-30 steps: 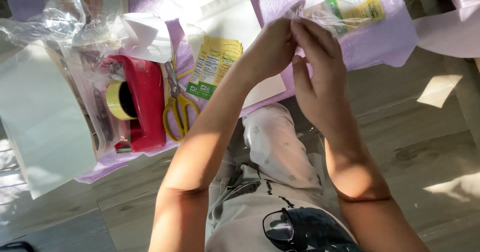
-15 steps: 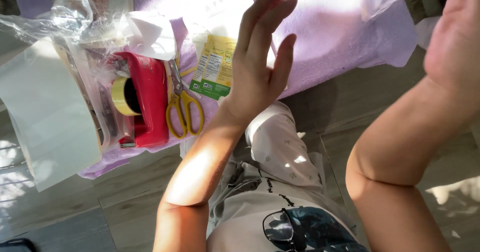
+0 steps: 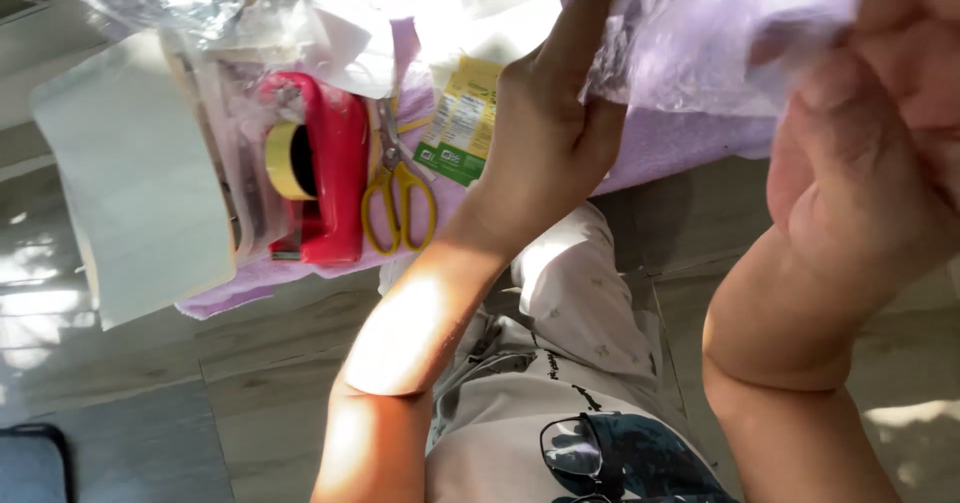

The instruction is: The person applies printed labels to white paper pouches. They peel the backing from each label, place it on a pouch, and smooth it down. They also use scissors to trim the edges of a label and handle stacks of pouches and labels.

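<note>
From my remote seat I see the hands joined again on a clear plastic bag [image 3: 700, 48]. A second ago both pinched a small clear packet with green and yellow contents, held low over the purple cloth [image 3: 660, 148]. Half a second ago they had parted: the left hand [image 3: 545, 138] spread open with fingers splayed and nothing in it, the right hand [image 3: 860, 178] drawn off to the frame's edge. Now the left hand's fingers are curled onto the bag's left edge, and the right hand is back in, much nearer the camera, gripping its right side.
</note>
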